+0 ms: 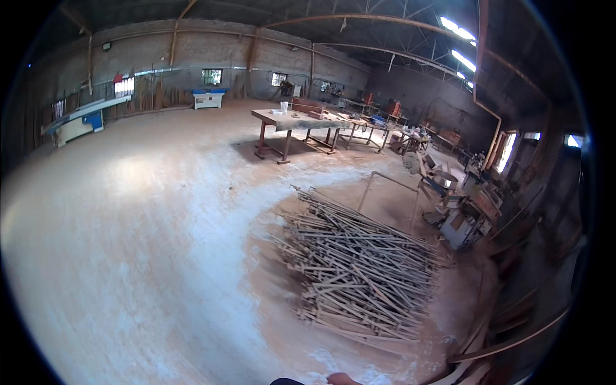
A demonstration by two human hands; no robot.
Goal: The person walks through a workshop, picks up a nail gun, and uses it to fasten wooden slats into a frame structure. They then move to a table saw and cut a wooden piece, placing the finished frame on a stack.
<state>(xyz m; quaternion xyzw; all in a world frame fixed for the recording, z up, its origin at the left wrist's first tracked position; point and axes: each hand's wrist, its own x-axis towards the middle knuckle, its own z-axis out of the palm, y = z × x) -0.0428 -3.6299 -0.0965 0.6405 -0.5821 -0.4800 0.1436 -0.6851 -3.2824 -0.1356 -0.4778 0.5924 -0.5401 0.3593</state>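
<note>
At the bottom edge, a small part of a bare hand [341,379] shows, seemingly my right hand. Its fingers are cut off by the frame, so whether it holds anything is hidden. Just left of it is the top of something dark [286,382], perhaps clothing. My left hand is out of view. Ahead of the visible hand, a large heap of long thin clamp-like bars [366,263] lies crisscrossed on the dusty floor [160,256], apart from the hand.
A heavy workbench [276,119] with a white container [284,108] stands beyond the heap. Machines [459,224] and boards [513,314] crowd the right side. A long table machine [80,125] is far left, and a blue-white machine [208,98] stands by the back wall.
</note>
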